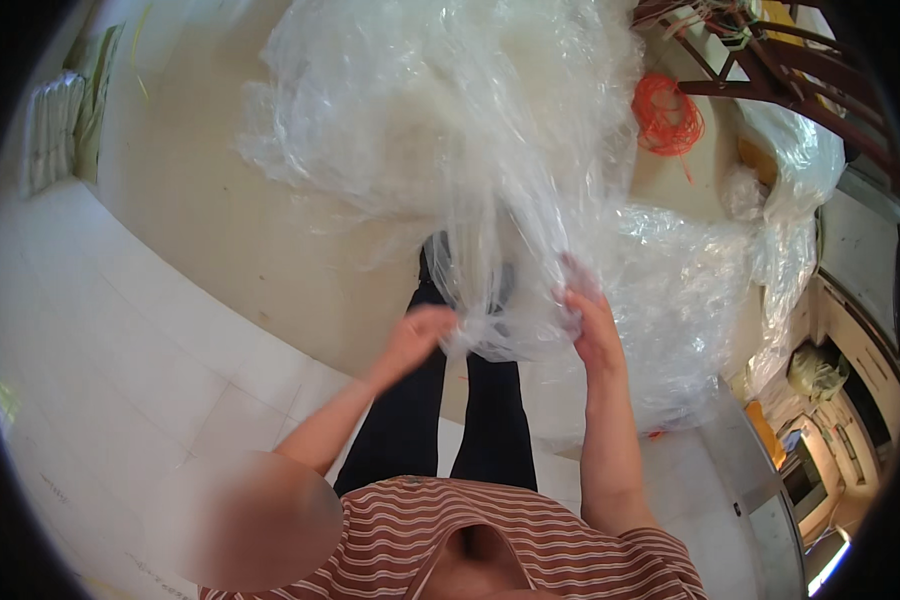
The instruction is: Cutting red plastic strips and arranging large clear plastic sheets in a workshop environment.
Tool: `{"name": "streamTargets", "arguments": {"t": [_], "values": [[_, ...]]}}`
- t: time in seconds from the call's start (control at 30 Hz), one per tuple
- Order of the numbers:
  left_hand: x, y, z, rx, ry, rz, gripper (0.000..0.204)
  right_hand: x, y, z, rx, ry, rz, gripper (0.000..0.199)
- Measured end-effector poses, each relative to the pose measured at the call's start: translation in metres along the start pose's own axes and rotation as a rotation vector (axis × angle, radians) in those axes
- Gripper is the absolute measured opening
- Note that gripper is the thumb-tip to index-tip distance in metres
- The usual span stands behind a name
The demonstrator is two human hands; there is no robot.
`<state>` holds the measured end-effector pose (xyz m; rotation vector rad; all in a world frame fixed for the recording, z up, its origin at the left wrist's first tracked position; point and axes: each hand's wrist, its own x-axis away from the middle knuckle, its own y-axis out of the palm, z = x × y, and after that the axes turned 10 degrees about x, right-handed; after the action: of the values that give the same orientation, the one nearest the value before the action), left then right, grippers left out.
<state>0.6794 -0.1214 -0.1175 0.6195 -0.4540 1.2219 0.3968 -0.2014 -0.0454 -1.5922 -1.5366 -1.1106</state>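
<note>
A large crumpled heap of clear plastic sheeting lies in front of me, and a gathered length of it stretches toward my body. My left hand, a little blurred, is closed at the left edge of this length, in front of my dark trousers. On the other side my right hand grips the sheeting, with its thumb on the near side and its fingers showing hazily through the film. Between the two hands the near edge of the plastic hangs in a loose, wrinkled band over my legs and feet.
More clear plastic is spread on the right. A coil of orange cord lies beside the heap, near a dark red metal frame. Folded pale bundles stand at far left. White tiles meet a beige floor.
</note>
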Motion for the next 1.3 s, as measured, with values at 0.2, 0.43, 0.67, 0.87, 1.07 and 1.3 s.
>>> {"name": "streamTargets", "arguments": {"t": [0.2, 0.43, 0.67, 0.87, 1.07, 1.3], "values": [[-0.194, -0.093, 0.018, -0.533, 0.366, 0.573, 0.065, 0.039, -0.076, 0.103, -0.336, 0.023, 0.073, 0.061], [-0.316, -0.126, 0.114, -0.597, 0.077, 0.282, 0.038, 0.044, -0.088, 0.260, -0.568, 0.320, 0.362, 0.061], [-0.120, -0.022, 0.103, -0.747, 0.935, 0.597, 0.005, 0.043, -0.039, 0.209, 0.954, -0.412, 0.488, 0.038], [0.041, 0.033, 0.091, -0.535, 0.660, 0.392, 0.011, 0.050, 0.016, 0.057, 0.168, -0.316, 0.010, 0.034], [0.101, 0.104, 0.089, -0.531, 0.689, 0.145, 0.020, 0.008, 0.054, 0.042, -0.190, 0.058, -0.231, 0.043], [0.087, 0.079, 0.087, -0.329, 0.342, 0.277, 0.013, 0.051, 0.028, 0.009, 0.085, -0.060, -0.388, 0.046]]}}
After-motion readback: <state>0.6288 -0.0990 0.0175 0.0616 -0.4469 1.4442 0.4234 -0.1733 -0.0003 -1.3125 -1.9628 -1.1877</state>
